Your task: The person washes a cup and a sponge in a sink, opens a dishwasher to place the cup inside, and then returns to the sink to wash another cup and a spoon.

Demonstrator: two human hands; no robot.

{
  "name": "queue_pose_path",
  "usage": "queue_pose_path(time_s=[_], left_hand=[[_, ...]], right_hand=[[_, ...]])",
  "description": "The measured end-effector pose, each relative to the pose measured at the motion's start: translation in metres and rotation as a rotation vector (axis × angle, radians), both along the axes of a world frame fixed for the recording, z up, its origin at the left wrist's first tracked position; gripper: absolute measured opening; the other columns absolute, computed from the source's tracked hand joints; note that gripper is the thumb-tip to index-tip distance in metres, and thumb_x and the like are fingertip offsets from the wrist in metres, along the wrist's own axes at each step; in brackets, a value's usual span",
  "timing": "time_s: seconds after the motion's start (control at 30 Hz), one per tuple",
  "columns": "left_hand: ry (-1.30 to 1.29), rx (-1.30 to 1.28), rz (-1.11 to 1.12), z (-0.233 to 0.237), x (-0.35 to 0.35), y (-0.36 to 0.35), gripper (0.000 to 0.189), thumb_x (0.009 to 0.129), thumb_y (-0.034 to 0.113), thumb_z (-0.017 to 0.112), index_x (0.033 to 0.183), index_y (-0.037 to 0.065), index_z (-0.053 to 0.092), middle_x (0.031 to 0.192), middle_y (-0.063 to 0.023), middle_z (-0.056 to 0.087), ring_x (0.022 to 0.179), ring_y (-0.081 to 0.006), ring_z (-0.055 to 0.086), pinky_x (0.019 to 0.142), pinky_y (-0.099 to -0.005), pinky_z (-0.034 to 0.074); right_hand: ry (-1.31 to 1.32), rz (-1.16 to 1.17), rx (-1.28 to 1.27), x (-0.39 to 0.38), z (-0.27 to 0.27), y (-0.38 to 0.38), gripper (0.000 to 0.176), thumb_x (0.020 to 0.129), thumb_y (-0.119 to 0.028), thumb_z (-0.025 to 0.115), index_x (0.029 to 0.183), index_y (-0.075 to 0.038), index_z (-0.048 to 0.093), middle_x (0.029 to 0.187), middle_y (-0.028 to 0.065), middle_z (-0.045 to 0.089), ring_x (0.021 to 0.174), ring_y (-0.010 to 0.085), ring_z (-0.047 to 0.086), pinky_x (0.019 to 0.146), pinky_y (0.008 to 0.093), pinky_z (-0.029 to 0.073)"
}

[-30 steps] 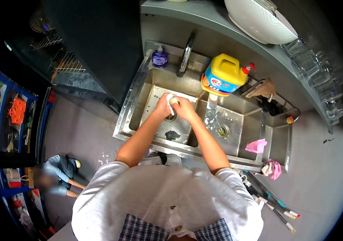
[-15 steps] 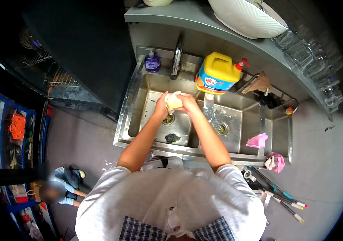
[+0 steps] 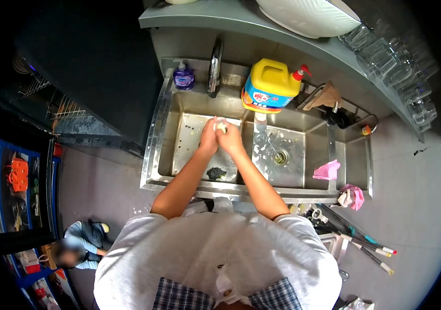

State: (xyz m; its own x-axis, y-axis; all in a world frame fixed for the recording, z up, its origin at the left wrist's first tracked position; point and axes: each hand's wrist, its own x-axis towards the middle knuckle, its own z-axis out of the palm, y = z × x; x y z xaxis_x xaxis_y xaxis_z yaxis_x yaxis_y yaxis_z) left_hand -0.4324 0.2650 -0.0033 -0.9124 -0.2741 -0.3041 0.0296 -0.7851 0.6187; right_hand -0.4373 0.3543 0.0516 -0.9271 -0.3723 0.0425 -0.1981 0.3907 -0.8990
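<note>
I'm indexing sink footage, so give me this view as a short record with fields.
Left hand: holding a pale item, perhaps a cloth, over the left basin
Right hand: on the same item, beside the left
In left basin: dark clump
Behind basins: purple pump bottle, faucet, yellow detergent jug
Right divider: pink cloth or glove
Shelf: white bowl, clear glassware
Unclear: the pale item's exact type, mostly hidden by fingers

Both hands (image 3: pixel 220 135) close around a pale cloth (image 3: pixel 220 126) over the left basin (image 3: pixel 181 150), with a dark scrubber (image 3: pixel 216 173) lying below them and a yellow jug (image 3: pixel 272 85) behind the sinks.
</note>
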Motion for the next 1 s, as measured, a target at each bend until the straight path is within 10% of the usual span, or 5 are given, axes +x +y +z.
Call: queue_pose_path(time_s=[0.17, 0.4, 0.53, 0.7, 1.0], left_hand=[[0.063, -0.363, 0.105, 0.016, 0.003, -0.003, 0.022, 0.086, 0.020, 0.047, 0.097, 0.003, 0.059, 0.090, -0.0076, 0.062, 0.083, -0.0170, 0.059, 0.076, -0.0277, 0.045], [-0.074, 0.363, -0.174, 0.023, 0.006, -0.034, 0.031, 0.090, 0.033, 0.045, 0.101, 0.008, 0.059, 0.099, -0.0092, 0.064, 0.093, -0.0232, 0.060, 0.083, -0.0338, 0.046], [0.084, 0.329, -0.263, -0.013, 0.004, -0.043, 0.036, 0.090, 0.039, 0.045, 0.109, 0.010, 0.055, 0.101, -0.0068, 0.062, 0.091, -0.0224, 0.059, 0.080, -0.0367, 0.047], [-0.011, 0.306, -0.250, -0.023, 0.004, -0.044, 0.031, 0.093, 0.039, 0.044, 0.107, 0.013, 0.055, 0.099, -0.0052, 0.061, 0.092, -0.0192, 0.057, 0.082, -0.0388, 0.045], [-0.019, 0.263, -0.151, -0.020, 0.004, -0.032, 0.031, 0.094, 0.032, 0.042, 0.102, 0.006, 0.057, 0.094, -0.0058, 0.061, 0.086, -0.0199, 0.058, 0.080, -0.0330, 0.046]], right_hand=[[-0.830, -0.078, -0.742, -0.028, -0.014, 0.006, 0.022, 0.080, -0.006, 0.054, 0.100, 0.001, 0.059, 0.092, 0.0111, 0.063, 0.081, 0.0226, 0.062, 0.071, 0.0335, 0.050], [-1.179, 0.004, -1.054, -0.043, -0.024, 0.009, 0.029, 0.083, -0.011, 0.051, 0.109, 0.002, 0.052, 0.107, 0.0162, 0.059, 0.099, 0.0295, 0.058, 0.085, 0.0420, 0.049], [-0.832, -0.127, -0.816, -0.032, 0.009, 0.019, 0.026, 0.083, -0.010, 0.049, 0.106, 0.004, 0.054, 0.102, 0.0156, 0.061, 0.091, 0.0269, 0.062, 0.080, 0.0370, 0.051], [0.270, -0.152, -0.278, -0.027, 0.002, 0.004, 0.019, 0.083, -0.007, 0.051, 0.097, 0.001, 0.060, 0.080, 0.0122, 0.065, 0.073, 0.0188, 0.063, 0.064, 0.0296, 0.050], [0.373, 0.171, 0.161, 0.002, -0.020, -0.014, 0.031, 0.076, -0.009, 0.055, 0.104, 0.004, 0.056, 0.096, 0.0252, 0.058, 0.090, 0.0408, 0.055, 0.082, 0.0414, 0.046]])
